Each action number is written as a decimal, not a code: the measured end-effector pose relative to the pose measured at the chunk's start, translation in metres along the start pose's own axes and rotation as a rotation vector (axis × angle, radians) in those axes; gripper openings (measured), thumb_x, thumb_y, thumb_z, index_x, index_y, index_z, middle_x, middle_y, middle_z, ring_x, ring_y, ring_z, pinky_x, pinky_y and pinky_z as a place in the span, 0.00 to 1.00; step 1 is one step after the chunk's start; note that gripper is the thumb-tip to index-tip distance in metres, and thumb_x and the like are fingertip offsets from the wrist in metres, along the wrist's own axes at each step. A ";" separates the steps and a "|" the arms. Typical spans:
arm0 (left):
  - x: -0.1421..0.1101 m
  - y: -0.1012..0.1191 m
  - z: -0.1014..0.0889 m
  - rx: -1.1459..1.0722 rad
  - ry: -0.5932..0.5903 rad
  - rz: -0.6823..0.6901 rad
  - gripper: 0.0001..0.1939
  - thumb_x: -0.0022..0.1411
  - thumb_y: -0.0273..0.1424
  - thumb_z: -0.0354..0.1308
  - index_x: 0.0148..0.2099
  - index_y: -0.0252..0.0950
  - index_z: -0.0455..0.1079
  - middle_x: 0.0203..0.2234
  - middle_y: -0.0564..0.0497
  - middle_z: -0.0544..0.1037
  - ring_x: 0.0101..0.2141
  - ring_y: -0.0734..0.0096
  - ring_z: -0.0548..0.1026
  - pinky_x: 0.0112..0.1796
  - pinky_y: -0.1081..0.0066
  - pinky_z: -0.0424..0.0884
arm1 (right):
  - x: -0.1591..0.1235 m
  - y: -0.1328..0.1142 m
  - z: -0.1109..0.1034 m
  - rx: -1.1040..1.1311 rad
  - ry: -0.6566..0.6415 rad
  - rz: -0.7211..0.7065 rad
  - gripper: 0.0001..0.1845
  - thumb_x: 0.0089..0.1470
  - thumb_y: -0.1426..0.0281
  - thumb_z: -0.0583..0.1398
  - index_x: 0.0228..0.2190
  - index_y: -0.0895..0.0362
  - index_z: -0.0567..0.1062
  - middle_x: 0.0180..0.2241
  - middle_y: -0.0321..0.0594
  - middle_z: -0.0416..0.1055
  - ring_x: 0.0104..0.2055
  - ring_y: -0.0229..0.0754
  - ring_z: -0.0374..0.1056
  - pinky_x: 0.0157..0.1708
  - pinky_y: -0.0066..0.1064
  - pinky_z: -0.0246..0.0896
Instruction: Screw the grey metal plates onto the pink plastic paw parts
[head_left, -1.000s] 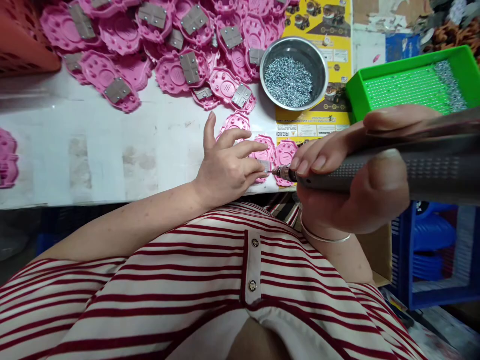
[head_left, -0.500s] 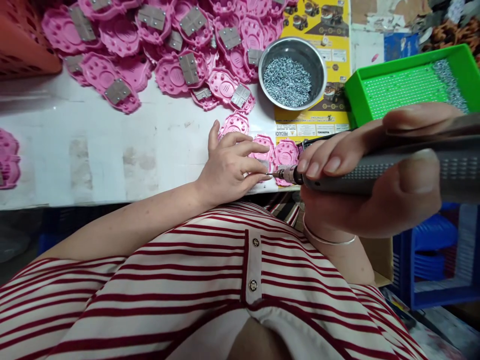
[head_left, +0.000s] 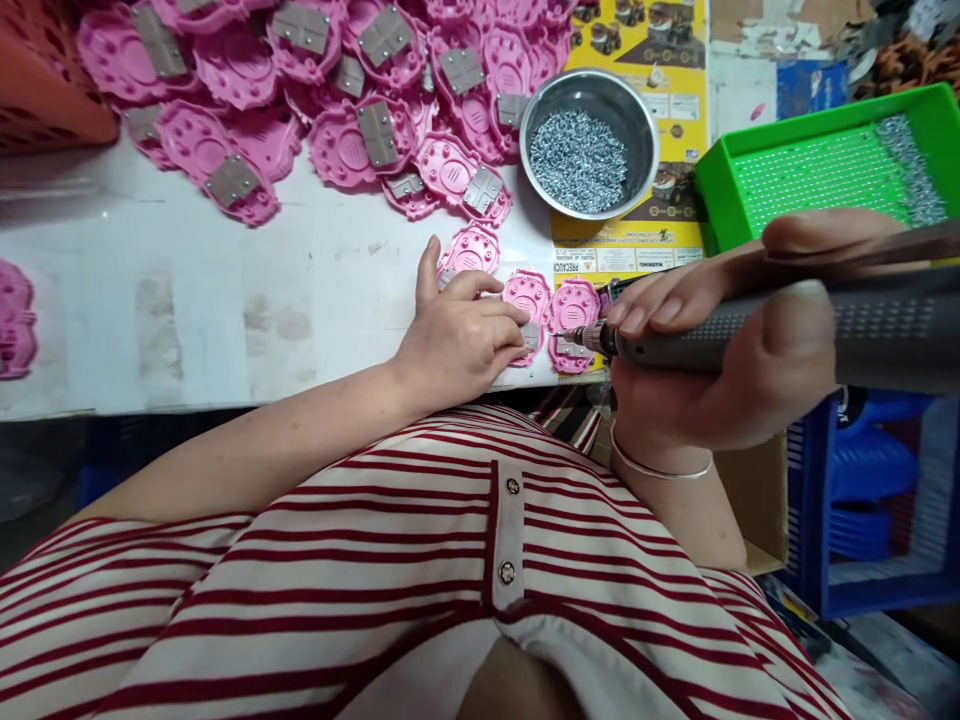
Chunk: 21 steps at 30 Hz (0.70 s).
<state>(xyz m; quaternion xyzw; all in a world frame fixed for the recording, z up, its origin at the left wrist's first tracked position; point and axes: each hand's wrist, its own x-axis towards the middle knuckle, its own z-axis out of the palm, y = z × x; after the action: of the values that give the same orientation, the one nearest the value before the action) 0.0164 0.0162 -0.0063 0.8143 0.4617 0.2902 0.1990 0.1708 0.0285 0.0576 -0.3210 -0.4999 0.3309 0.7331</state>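
Note:
My left hand (head_left: 459, 335) rests on a pink plastic part (head_left: 527, 300) at the table's near edge, fingers bent and pressing on it. My right hand (head_left: 739, 345) is wrapped round a grey electric screwdriver (head_left: 795, 335). The driver's tip (head_left: 577, 338) sits over a second pink part (head_left: 571, 305) just right of the first one. A third pink part (head_left: 469, 250) lies behind my left hand.
A heap of pink parts with grey metal plates (head_left: 337, 90) covers the far side of the white table (head_left: 187, 290). A steel bowl of screws (head_left: 589, 145) stands beside a green tray (head_left: 825, 170). An orange basket (head_left: 37, 80) is at far left, blue crates (head_left: 870, 500) at lower right.
The screwdriver tip has shifted right, from the part under my left fingers to the neighbouring pink part. My left fingers have curled in closer on the first part.

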 end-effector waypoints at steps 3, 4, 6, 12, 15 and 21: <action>0.001 0.000 0.000 -0.003 -0.007 0.000 0.09 0.64 0.36 0.62 0.30 0.46 0.79 0.38 0.58 0.84 0.47 0.57 0.73 0.65 0.33 0.33 | -0.001 0.005 0.001 0.008 -0.004 -0.029 0.07 0.54 0.63 0.63 0.36 0.48 0.77 0.20 0.25 0.63 0.19 0.25 0.63 0.22 0.22 0.66; 0.002 -0.001 0.000 -0.006 -0.008 0.003 0.09 0.64 0.36 0.62 0.30 0.46 0.79 0.37 0.58 0.84 0.47 0.57 0.73 0.65 0.32 0.33 | 0.000 0.006 0.001 0.021 -0.006 -0.052 0.07 0.53 0.63 0.64 0.36 0.49 0.77 0.19 0.24 0.62 0.17 0.25 0.61 0.20 0.21 0.64; 0.003 -0.001 0.000 -0.011 -0.015 0.010 0.09 0.63 0.35 0.63 0.30 0.46 0.79 0.37 0.58 0.84 0.46 0.57 0.74 0.64 0.31 0.33 | 0.000 0.008 0.001 -0.006 -0.003 -0.057 0.08 0.53 0.62 0.64 0.36 0.51 0.76 0.18 0.24 0.61 0.16 0.26 0.60 0.17 0.21 0.62; 0.005 -0.002 -0.002 -0.007 -0.057 0.017 0.08 0.63 0.35 0.63 0.30 0.45 0.79 0.35 0.58 0.83 0.47 0.57 0.73 0.64 0.31 0.31 | -0.003 0.018 -0.002 -0.063 -0.038 -0.084 0.11 0.53 0.59 0.64 0.38 0.50 0.76 0.19 0.26 0.60 0.16 0.27 0.60 0.16 0.21 0.60; 0.006 -0.001 -0.002 0.004 -0.071 0.019 0.08 0.63 0.34 0.63 0.30 0.45 0.79 0.35 0.58 0.83 0.46 0.57 0.73 0.64 0.31 0.32 | -0.005 0.026 -0.001 -0.037 -0.007 -0.089 0.14 0.51 0.58 0.65 0.39 0.50 0.75 0.20 0.26 0.59 0.15 0.28 0.59 0.15 0.22 0.60; 0.006 0.000 -0.004 0.010 -0.063 0.029 0.08 0.63 0.35 0.63 0.31 0.45 0.79 0.35 0.58 0.83 0.45 0.58 0.73 0.64 0.30 0.34 | -0.004 0.033 0.000 -0.025 -0.006 -0.102 0.14 0.51 0.59 0.66 0.39 0.50 0.76 0.32 0.31 0.70 0.15 0.25 0.57 0.13 0.23 0.60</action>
<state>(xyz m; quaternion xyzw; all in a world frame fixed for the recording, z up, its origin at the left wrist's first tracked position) 0.0162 0.0218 -0.0021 0.8306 0.4447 0.2649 0.2054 0.1648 0.0443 0.0294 -0.3033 -0.5222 0.2876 0.7434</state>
